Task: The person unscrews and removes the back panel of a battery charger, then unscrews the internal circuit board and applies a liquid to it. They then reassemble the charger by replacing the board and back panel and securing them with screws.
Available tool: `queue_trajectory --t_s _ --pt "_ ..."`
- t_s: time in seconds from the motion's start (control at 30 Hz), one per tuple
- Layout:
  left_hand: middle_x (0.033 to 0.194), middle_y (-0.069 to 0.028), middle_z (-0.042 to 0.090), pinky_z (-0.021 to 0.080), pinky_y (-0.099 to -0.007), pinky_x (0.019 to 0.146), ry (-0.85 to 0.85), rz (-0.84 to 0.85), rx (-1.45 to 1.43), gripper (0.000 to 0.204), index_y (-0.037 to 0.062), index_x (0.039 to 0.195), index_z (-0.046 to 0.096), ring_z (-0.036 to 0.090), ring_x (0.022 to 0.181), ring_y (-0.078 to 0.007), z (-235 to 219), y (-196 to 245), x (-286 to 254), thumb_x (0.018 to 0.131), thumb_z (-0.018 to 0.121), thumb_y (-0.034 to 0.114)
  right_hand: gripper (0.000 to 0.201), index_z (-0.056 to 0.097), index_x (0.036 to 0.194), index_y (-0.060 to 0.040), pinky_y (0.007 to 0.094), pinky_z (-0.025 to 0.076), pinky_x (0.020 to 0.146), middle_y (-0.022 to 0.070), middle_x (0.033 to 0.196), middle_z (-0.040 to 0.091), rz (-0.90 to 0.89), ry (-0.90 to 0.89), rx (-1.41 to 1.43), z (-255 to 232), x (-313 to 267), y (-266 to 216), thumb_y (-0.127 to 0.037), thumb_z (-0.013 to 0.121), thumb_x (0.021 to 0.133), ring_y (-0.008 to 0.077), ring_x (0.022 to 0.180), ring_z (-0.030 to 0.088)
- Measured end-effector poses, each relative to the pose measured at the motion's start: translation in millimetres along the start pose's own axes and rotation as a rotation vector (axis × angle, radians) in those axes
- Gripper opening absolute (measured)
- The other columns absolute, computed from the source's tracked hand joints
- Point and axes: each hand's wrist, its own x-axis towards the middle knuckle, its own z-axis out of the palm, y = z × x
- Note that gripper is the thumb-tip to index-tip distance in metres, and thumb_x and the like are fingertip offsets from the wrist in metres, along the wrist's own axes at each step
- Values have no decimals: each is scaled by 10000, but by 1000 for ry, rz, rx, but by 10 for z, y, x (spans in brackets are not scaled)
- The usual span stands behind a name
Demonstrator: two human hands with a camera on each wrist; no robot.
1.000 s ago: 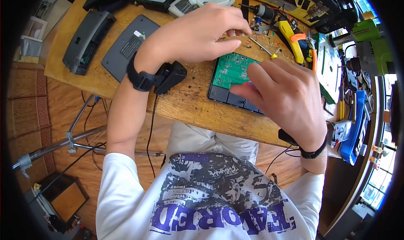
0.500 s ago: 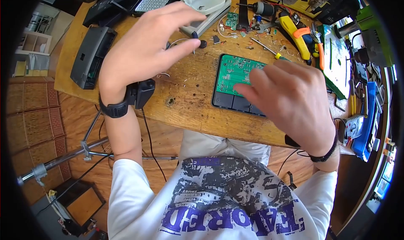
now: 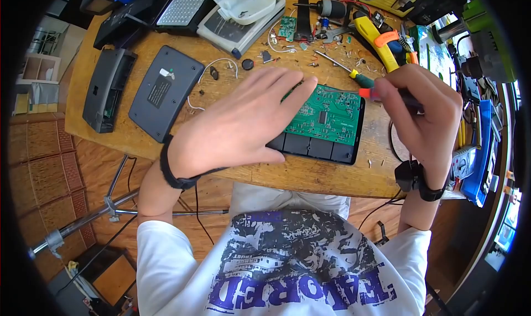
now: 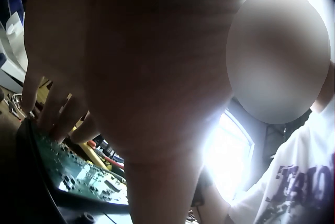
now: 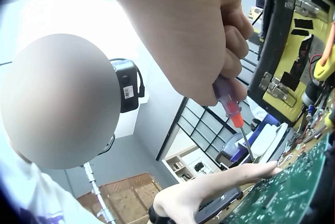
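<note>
My right hand [image 3: 423, 105] grips a screwdriver [image 3: 368, 93] with a red and purple handle at the right of a green circuit board [image 3: 337, 119]. Its thin shaft [image 5: 246, 143] points down toward the board in the right wrist view. The board lies in a black casing [image 3: 315, 147] on the wooden table. Over the left end of the casing, my left hand [image 3: 238, 122] lies palm down with fingers stretched out. In the left wrist view, its fingertips meet the far edge of the board [image 4: 84, 177].
A dark grey cover [image 3: 171, 89] and a long black housing [image 3: 108, 89] lie at left. Behind the board are a yellow-green screwdriver [image 3: 359, 77], a yellow-handled tool [image 3: 375, 39], and a white tray [image 3: 243, 3] on a grey device. Loose wires and scraps are scattered between them.
My left hand has come from the left of the board onto its left end. The right hand has moved right and turned, bringing the screwdriver into clear sight and uncovering the board's right side.
</note>
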Motion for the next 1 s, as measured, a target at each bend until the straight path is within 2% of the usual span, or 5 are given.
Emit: queue_trajectory --t_s 0.43,0.7,0.83,0.87,1.0 --pt "1466 -285 554 483 -532 1164 -60 -109 -104 1125 -75 1577 440 563 1341 -501 -125 292 -68 641 958 276 122 748 897 16 234 450 549 57 717 681 205 132 93 71 -134 271 -54 833 948 83 583 597" --pt "1589 -290 401 397 -530 1255 4 -89 -16 1116 -60 1615 368 439 1469 -508 -243 147 65 713 962 224 113 726 892 23 251 430 537 73 728 659 214 134 99 97 -125 294 -19 819 941 120 575 579" --pt "1318 -194 649 569 -412 998 165 -298 8 609 6 1382 681 690 1190 -370 -625 -55 -38 823 892 127 109 718 883 20 272 412 527 74 721 645 225 124 76 98 -124 295 -4 815 927 129 566 565" --pt "1094 -142 701 583 -379 835 288 -301 110 360 -16 1189 757 738 960 -312 -676 -167 4 852 849 73 106 722 883 19 276 412 526 75 718 642 219 116 72 97 -124 289 -6 817 922 133 563 567" --pt "980 -147 681 571 -371 778 316 -349 253 243 -26 1101 765 722 855 -299 -886 -747 221 874 805 51 112 727 865 6 296 416 518 80 693 631 183 91 79 121 -139 287 -11 831 903 168 556 582"
